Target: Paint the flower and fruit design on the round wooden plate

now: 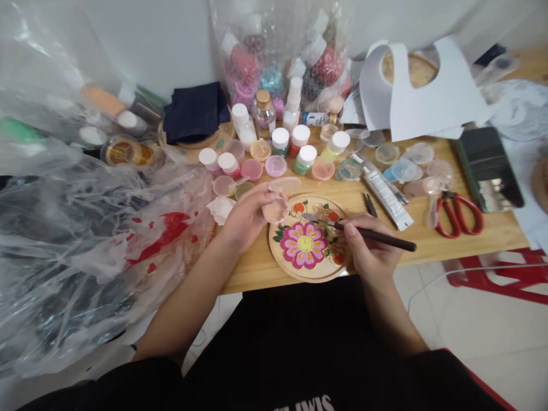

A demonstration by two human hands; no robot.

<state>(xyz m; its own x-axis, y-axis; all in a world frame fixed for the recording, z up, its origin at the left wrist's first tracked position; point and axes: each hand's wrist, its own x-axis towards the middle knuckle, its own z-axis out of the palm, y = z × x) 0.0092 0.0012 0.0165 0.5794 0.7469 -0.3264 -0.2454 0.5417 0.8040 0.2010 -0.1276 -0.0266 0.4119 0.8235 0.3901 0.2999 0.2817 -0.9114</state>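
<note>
In the head view my left hand (247, 220) grips a small clear cup (276, 211) of pale peach material, its lid (284, 184) flipped up. My right hand (371, 245) is closed round a dark-handled tool (381, 236) with a thin metal blade, like a palette knife. The blade's tip lies close to the cup, above a round wooden plaque (280, 264); whether it touches anything I cannot tell. On the plaque is a pink flower (304, 244) with a yellow centre, gold outlines, green leaves and small orange-red shapes.
Behind the plaque stand several small paint jars (280, 140) and open cups (252, 169). To the right lie a metal tube (387, 191), red-handled pliers (460, 216) and a dark phone or tablet (490, 168). Crumpled clear plastic (107, 240) covers the left side.
</note>
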